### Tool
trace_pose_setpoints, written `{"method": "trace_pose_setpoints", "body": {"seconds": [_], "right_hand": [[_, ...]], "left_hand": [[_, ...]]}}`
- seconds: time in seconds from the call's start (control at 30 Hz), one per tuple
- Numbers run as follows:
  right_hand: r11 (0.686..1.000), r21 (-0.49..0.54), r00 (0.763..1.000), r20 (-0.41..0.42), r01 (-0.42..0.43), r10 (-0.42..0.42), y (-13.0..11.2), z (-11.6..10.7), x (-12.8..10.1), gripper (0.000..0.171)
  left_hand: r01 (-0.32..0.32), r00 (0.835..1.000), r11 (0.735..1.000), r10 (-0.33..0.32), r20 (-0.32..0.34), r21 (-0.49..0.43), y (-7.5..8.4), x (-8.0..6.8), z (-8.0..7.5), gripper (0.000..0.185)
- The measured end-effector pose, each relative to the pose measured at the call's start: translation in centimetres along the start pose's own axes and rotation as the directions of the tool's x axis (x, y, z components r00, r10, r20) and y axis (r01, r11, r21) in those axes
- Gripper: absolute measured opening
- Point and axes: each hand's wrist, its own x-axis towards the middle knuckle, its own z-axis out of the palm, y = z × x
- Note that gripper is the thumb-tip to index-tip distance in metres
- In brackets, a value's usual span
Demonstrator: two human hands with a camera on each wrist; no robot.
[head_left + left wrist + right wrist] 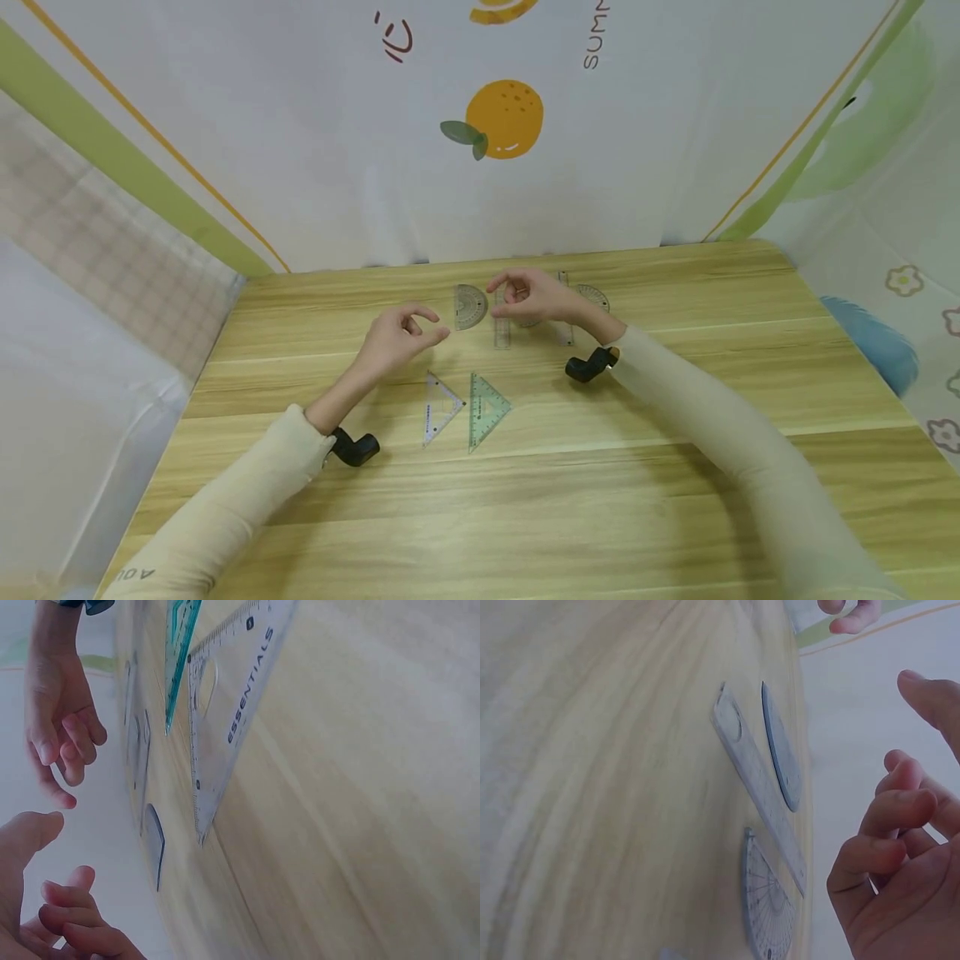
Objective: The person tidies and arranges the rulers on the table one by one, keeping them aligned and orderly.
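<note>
Two hands (396,337) (536,296), wood-grain tabletop (540,525), printed cloth (300,133)

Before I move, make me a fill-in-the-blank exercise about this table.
1. The clear triangle is printed with the word ____.
2. The other triangle is coloured ____.
3. In the right wrist view, the straight strip beside the lower protractor is a ____.
4. The left hand holds ____.

Missing words: ESSENTIALS; green; ruler; nothing.

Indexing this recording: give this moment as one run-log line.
left hand empty, hovering | right hand empty, hovering | protractors, rulers on table | clear set square left of green set square
</note>
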Motion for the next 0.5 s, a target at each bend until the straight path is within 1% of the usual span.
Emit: {"method": "trace_pose_setpoints", "body": {"seconds": [0.27,0.5], "right_hand": [[1.0,-0.021,1.0,0.015,-0.005,0.005,0.6,-0.2,0.6,0.043],[0.999,-0.038,1.0,0.014,-0.02,0.021,1.1,-0.3,1.0,0.041]], "left_hand": [[0.018,1.0,1.0,-0.018,-0.005,-0.003,-0.3,0.6,-0.2,0.042],[0.019,1.0,1.0,-0.019,-0.008,0.006,-0.2,0.7,-0.4,0.038]]}}
